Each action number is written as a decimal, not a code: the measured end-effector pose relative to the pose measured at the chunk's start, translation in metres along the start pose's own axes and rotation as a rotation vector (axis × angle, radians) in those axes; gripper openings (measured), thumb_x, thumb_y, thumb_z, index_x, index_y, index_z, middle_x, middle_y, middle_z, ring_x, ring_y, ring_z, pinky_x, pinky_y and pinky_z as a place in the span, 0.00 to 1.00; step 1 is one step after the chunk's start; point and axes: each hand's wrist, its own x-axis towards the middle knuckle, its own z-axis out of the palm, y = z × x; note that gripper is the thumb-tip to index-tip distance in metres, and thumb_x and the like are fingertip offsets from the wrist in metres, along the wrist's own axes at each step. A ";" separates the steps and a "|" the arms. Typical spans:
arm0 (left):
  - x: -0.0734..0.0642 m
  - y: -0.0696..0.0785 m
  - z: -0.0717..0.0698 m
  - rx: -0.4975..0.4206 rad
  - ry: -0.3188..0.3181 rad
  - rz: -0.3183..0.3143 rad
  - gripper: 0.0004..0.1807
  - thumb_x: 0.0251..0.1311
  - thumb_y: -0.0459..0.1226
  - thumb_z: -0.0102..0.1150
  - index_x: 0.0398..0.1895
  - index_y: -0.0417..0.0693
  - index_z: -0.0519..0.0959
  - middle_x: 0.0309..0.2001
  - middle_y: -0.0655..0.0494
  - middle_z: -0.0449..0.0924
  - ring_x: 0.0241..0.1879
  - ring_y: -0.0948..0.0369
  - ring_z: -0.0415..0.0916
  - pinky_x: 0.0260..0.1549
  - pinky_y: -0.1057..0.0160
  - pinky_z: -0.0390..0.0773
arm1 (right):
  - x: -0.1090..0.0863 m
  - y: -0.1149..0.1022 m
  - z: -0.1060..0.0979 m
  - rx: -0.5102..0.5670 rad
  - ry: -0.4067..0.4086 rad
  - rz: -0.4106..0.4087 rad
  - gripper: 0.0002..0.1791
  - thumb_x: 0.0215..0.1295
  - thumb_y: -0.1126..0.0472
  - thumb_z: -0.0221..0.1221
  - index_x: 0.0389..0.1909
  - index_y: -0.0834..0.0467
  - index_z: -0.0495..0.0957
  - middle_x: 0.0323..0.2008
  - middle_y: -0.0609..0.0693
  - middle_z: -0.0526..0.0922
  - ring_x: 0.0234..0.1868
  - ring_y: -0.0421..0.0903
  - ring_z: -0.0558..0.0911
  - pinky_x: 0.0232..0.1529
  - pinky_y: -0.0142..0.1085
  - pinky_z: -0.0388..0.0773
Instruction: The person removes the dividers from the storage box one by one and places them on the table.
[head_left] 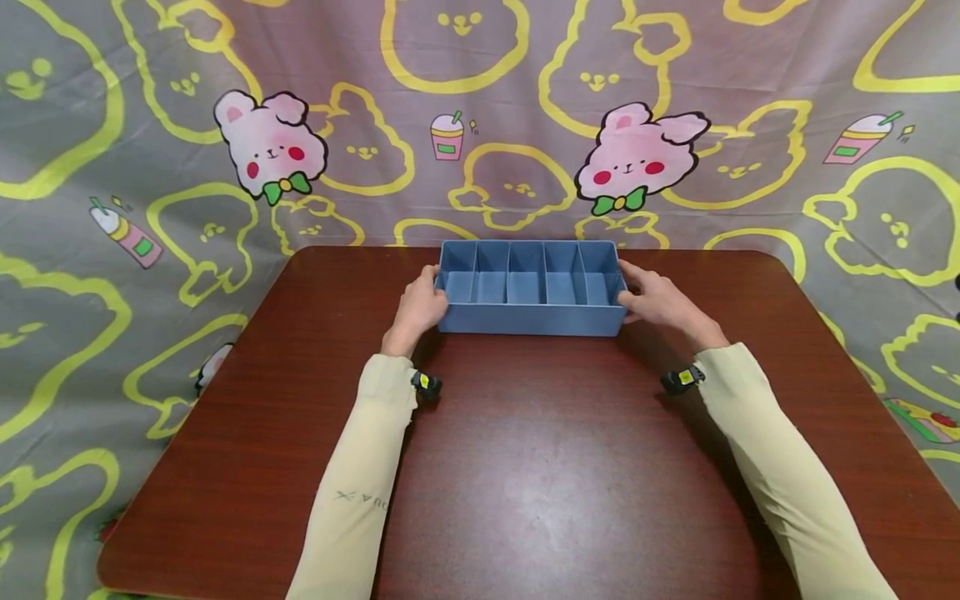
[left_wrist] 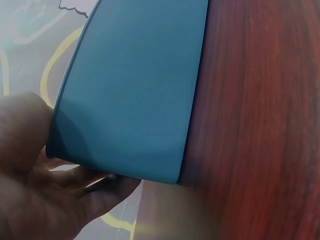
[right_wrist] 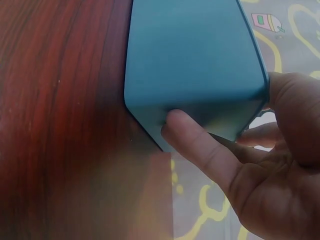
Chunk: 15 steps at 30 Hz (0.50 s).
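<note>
A blue plastic organizer box (head_left: 532, 320) with several compartments side by side sits near the far edge of the table; no items show inside it. At its left end my left hand (head_left: 422, 302) grips the wall, thumb by the front corner. The left wrist view shows the thumb at the rim and fingers (left_wrist: 112, 192) against the end of the box (left_wrist: 130, 90). My right hand (head_left: 660, 298) holds the opposite end, its thumb at the rim. In the right wrist view one finger (right_wrist: 200, 145) lies along the end wall of the box (right_wrist: 195, 55).
The dark red-brown wooden table (head_left: 540, 467) has rounded corners. Behind it and at its sides hangs a cloth (head_left: 517, 108) printed with yellow outlines and cartoon rabbits. A small black device with a yellow mark (head_left: 427, 383) is worn at each wrist.
</note>
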 end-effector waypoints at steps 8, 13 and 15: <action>0.000 0.008 0.003 -0.024 -0.016 -0.010 0.29 0.69 0.35 0.41 0.74 0.46 0.58 0.70 0.43 0.67 0.51 0.45 0.74 0.51 0.47 0.72 | -0.002 0.004 -0.006 -0.011 0.006 0.003 0.41 0.70 0.63 0.48 0.79 0.58 0.40 0.70 0.71 0.62 0.39 0.53 0.88 0.43 0.46 0.84; 0.000 0.009 0.005 -0.038 -0.022 -0.011 0.29 0.69 0.35 0.41 0.74 0.46 0.58 0.69 0.42 0.67 0.46 0.45 0.73 0.46 0.49 0.71 | -0.003 0.004 -0.006 -0.011 0.007 0.004 0.40 0.69 0.63 0.48 0.78 0.58 0.41 0.69 0.71 0.63 0.39 0.53 0.88 0.42 0.46 0.84; 0.000 0.008 0.005 -0.036 -0.024 -0.013 0.29 0.69 0.34 0.41 0.74 0.46 0.58 0.69 0.42 0.67 0.44 0.46 0.72 0.45 0.50 0.70 | -0.003 0.005 -0.005 -0.010 0.004 0.000 0.40 0.69 0.63 0.48 0.78 0.58 0.41 0.68 0.72 0.63 0.38 0.53 0.88 0.42 0.45 0.84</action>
